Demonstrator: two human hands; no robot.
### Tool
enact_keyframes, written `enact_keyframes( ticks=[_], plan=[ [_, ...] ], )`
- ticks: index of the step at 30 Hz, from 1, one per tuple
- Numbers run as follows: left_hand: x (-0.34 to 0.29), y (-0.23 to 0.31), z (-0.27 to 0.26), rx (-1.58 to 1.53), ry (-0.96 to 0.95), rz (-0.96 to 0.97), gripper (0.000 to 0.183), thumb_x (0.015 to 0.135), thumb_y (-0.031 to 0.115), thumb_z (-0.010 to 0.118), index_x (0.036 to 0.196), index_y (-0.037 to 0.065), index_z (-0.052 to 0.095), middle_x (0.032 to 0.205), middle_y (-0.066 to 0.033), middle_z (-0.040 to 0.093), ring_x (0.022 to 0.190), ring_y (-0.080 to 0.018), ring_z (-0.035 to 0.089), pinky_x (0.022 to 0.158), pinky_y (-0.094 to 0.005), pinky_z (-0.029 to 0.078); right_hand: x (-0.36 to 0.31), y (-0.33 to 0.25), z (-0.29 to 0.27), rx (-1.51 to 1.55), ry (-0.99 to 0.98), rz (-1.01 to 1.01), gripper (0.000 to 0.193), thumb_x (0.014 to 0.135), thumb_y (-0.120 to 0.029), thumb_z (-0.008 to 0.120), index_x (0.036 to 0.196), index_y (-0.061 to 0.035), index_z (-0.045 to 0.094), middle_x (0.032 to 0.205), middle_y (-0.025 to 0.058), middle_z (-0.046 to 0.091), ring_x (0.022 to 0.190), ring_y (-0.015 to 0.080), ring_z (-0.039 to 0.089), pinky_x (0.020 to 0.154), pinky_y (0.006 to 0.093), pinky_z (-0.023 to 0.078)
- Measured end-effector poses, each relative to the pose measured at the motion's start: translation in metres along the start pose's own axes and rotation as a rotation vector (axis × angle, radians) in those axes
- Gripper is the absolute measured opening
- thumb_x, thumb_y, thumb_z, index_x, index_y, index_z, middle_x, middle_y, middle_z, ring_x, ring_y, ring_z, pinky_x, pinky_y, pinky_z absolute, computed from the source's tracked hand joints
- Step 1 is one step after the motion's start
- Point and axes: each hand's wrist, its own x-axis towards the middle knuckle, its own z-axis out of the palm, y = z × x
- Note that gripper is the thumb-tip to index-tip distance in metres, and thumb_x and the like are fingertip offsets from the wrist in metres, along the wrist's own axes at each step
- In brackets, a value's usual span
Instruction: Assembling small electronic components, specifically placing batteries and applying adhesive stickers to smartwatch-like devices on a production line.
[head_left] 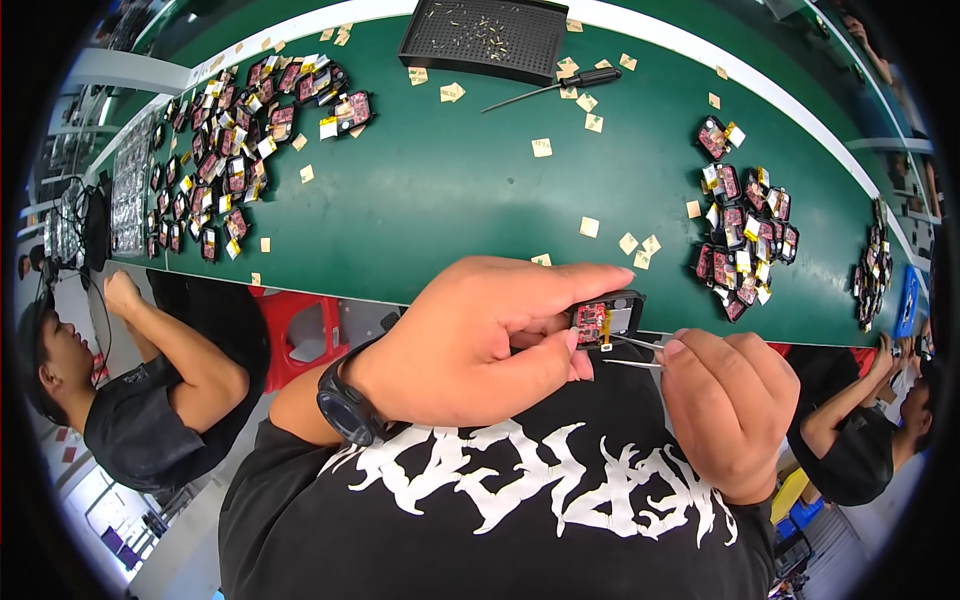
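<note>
My left hand (480, 345), with a dark watch on its wrist, grips a small black device housing (628, 312) between thumb and fingers. Inside the housing sits a red circuit board (590, 322), beside a grey-white part. My right hand (728, 400) is closed on metal tweezers (636, 364). One tip of the tweezers reaches the lower edge of the board, by a small pale piece; whether it grips that piece I cannot tell. Both hands are at the near edge of the green table (450, 200), and the housing is tilted toward me.
Many similar housings with red boards (235, 140) lie piled at the left, and another pile (740, 240) at the right. A black tray (485, 40) with tiny parts stands at the back, near a screwdriver (552, 88). Square paper pieces (589, 227) are scattered about. Co-workers sit on both sides.
</note>
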Motion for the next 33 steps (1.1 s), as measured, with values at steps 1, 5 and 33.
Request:
enact_keyframes(
  ticks=[1, 5, 33],
  plan=[
    [0.0, 0.001, 0.001, -0.006, -0.008, -0.019, 0.049, 0.093, -0.008, 0.046, 0.141, -0.004, 0.053, 0.099, -0.0113, 0.069, 0.084, -0.0134, 0.072, 0.077, -0.0262, 0.058, 0.0, 0.0, 0.001, -0.003, 0.006, -0.019, 0.02, 0.066, -0.001, 0.072, 0.085, 0.0031, 0.066, 0.081, 0.0117, 0.067, 0.056, 0.018, 0.054, 0.045, 0.0275, 0.04],
    [0.001, 0.0, 0.005, -0.223, -0.003, -0.136, 0.048, 0.095, -0.009, 0.045, 0.143, -0.005, 0.05, 0.101, -0.0113, 0.068, 0.088, -0.0145, 0.071, 0.08, -0.0267, 0.058, 0.002, 0.002, 0.006, 0.032, 0.03, -0.065, 0.02, 0.066, -0.001, 0.072, 0.084, 0.0031, 0.066, 0.079, 0.0112, 0.066, 0.057, 0.0172, 0.054, 0.045, 0.0267, 0.039],
    [-0.001, -0.001, 0.005, -0.116, -0.117, -0.107, 0.046, 0.094, -0.013, 0.047, 0.139, -0.007, 0.054, 0.096, -0.0129, 0.071, 0.084, -0.0136, 0.071, 0.077, -0.0252, 0.057, -0.011, 0.012, 0.009, 0.235, 0.036, -0.176, 0.024, 0.064, -0.002, 0.071, 0.087, 0.0047, 0.068, 0.078, 0.0104, 0.064, 0.056, 0.0149, 0.051, 0.039, 0.0245, 0.032]
  ],
)
